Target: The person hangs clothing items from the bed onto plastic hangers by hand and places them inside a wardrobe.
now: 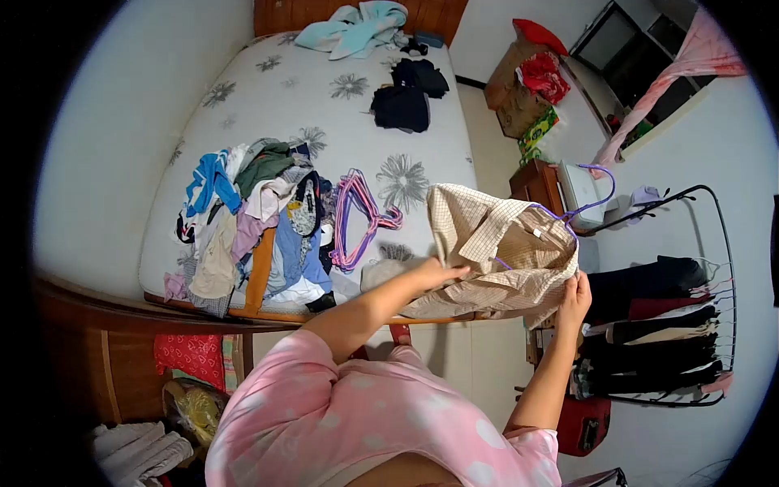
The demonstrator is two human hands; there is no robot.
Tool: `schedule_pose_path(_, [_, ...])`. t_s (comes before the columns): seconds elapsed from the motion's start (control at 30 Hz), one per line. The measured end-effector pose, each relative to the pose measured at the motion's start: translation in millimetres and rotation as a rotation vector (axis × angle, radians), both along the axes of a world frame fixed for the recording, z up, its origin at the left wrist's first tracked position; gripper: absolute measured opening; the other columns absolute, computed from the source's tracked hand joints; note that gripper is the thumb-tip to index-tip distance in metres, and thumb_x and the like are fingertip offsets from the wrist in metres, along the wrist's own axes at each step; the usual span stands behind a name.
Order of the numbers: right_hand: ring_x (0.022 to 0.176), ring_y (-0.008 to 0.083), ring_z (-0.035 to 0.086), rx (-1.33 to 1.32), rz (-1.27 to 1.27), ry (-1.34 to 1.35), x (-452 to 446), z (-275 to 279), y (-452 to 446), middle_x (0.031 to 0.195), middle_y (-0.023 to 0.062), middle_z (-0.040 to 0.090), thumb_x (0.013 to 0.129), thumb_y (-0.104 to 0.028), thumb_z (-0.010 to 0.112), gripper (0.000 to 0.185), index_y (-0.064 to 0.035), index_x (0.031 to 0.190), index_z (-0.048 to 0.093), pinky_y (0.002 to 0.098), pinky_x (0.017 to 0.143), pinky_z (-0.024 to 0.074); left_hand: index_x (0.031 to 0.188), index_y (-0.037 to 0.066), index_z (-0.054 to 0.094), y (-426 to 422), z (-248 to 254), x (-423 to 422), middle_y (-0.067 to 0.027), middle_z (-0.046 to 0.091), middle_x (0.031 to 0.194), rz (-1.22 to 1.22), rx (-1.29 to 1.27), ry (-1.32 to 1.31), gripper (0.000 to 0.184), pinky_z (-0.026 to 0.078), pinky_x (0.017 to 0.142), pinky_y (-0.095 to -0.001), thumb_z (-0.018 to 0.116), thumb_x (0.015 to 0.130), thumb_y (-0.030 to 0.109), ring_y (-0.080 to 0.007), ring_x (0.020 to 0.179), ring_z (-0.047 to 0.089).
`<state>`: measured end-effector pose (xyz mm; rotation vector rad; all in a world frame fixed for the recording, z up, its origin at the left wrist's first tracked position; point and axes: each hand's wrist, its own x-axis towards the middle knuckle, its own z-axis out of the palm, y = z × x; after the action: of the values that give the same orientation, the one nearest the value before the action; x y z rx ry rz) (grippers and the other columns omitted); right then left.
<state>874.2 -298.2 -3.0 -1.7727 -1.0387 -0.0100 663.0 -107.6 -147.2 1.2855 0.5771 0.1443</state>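
A beige checked shirt [479, 235] hangs in front of me at the bed's near right edge, with a purple hanger [573, 214] inside it. The hanger's hook sticks out at the upper right, and part of its bar shows in the shirt's opening. My left hand [438, 274] grips the shirt's front, its fingers partly in the fabric. On the other side, my right hand [574, 299] is closed on the shirt's edge near the shoulder. Several pink and purple hangers [357, 223] lie stacked on the bed, left of the shirt.
A heap of mixed clothes [251, 219] covers the bed's near left part. Dark folded clothes [402, 107] and a light blue cloth [353, 31] lie farther back on the mattress [284, 85]. At right stands a metal rack [722, 223] with hung clothes, below a window.
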Motion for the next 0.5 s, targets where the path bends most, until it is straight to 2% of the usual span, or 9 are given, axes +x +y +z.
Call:
schedule_pose_path(0.07, [0.076, 0.009, 0.048, -0.027, -0.04, -0.032, 7, -3, -3, 0.082, 0.0014, 0.055, 0.093, -0.011, 0.049, 0.017, 0.0019, 0.098, 0.058, 0.0233, 0.07, 0.0401, 0.125, -0.003, 0.049, -27, -12, 31, -0.0138, 0.056, 0.124, 0.276, -0.334, -0.248, 0.047, 0.048, 0.09, -0.0378, 0.053, 0.092, 0.031, -0.0233, 0.103, 0.059])
schedule_pose_path(0.1, [0.075, 0.0083, 0.047, -0.043, -0.055, -0.031, 18, -8, -5, 0.081, 0.0006, 0.054, 0.093, -0.011, 0.049, 0.016, 0.0017, 0.097, 0.058, 0.0229, 0.069, 0.0397, 0.124, -0.001, 0.049, -23, -1, 29, -0.0124, 0.058, 0.12, 0.17, -0.76, -0.249, 0.039, 0.05, 0.088, -0.0372, 0.044, 0.097, 0.026, -0.023, 0.102, 0.06])
schedule_pose_path(0.17, [0.072, 0.0071, 0.045, -0.073, -0.065, 0.033, 33, -22, -6, 0.08, -0.0011, 0.053, 0.092, -0.011, 0.048, 0.016, 0.0012, 0.095, 0.058, 0.0222, 0.066, 0.0387, 0.124, 0.001, 0.048, -26, 14, 32, -0.0132, 0.057, 0.118, 0.245, -0.923, -0.258, 0.037, 0.05, 0.088, -0.0383, 0.039, 0.099, 0.025, -0.0248, 0.102, 0.06])
schedule_pose_path(0.27, [0.067, 0.0049, 0.042, -0.098, -0.058, 0.257, 53, -42, 7, 0.075, -0.0051, 0.051, 0.091, -0.009, 0.048, 0.014, 0.0005, 0.093, 0.058, 0.0212, 0.06, 0.0364, 0.126, 0.0, 0.046, -15, -32, 46, -0.0146, 0.057, 0.118, 0.209, -0.965, -0.283, 0.04, 0.049, 0.089, -0.0417, 0.036, 0.099, 0.028, -0.0264, 0.104, 0.059])
schedule_pose_path(0.37, [0.074, 0.0093, 0.05, -0.254, -0.034, 0.182, 70, -82, 43, 0.078, 0.0006, 0.059, 0.091, -0.017, 0.053, 0.018, -0.0004, 0.092, 0.061, 0.0251, 0.067, 0.0416, 0.127, 0.001, 0.045, 3, -70, 46, -0.0152, 0.056, 0.119, 0.253, -1.009, -0.229, 0.042, 0.048, 0.09, -0.0443, 0.034, 0.1, 0.03, -0.0269, 0.107, 0.057])
schedule_pose_path(0.5, [0.069, 0.0119, 0.05, -0.418, -0.021, 0.241, 101, -146, 98, 0.071, 0.0055, 0.06, 0.09, -0.022, 0.058, 0.026, 0.0025, 0.094, 0.063, 0.0284, 0.066, 0.0427, 0.128, 0.0, 0.043, 9, -115, 62, -0.0167, 0.055, 0.12, 0.444, -1.07, 0.002, 0.045, 0.049, 0.089, -0.0478, 0.039, 0.098, 0.034, -0.0298, 0.108, 0.056])
